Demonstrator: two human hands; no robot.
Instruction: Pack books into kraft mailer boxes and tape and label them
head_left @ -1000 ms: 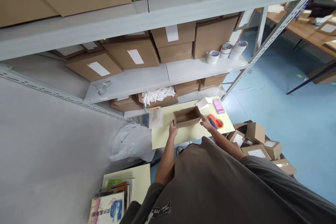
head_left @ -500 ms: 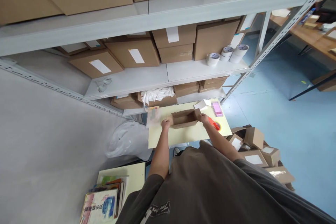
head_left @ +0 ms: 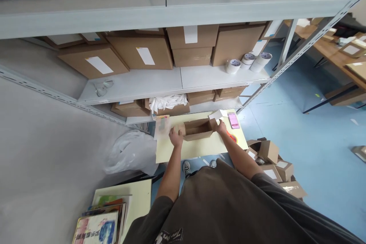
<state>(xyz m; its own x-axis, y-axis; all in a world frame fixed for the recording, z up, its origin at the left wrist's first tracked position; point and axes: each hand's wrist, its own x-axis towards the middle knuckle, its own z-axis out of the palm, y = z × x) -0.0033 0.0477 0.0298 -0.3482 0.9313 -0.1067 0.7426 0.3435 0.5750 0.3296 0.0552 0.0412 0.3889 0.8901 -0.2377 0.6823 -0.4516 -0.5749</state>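
An open cardboard box (head_left: 198, 136), long and narrow, sits over the pale yellow table (head_left: 168, 155) with its inside facing up. At its left end my left hand (head_left: 176, 137) is closed on the folded-out flap. My right hand (head_left: 221, 126) grips the opposite end, its fingers partly hidden behind the cardboard. Beside my right wrist lies a red tape dispenser (head_left: 231, 136), partly covered by the forearm. A pink item (head_left: 233, 121) and a folded white paper (head_left: 217, 114) rest farther back on the right. A clear plastic packet (head_left: 162, 124) lies behind my left hand.
A grey metal shelf (head_left: 128, 87) with cardboard boxes, tape rolls (head_left: 233, 66) and white gloves (head_left: 168, 101) rises behind the table. A translucent plastic bag (head_left: 130, 152) stands to the left, with books (head_left: 98, 228) nearer me. Small boxes (head_left: 268, 151) are heaped on the right.
My left hand has shifted its hold at the box's left end, its fingers now more over the flap. The right hand still holds the other end. The camera view has moved slightly.
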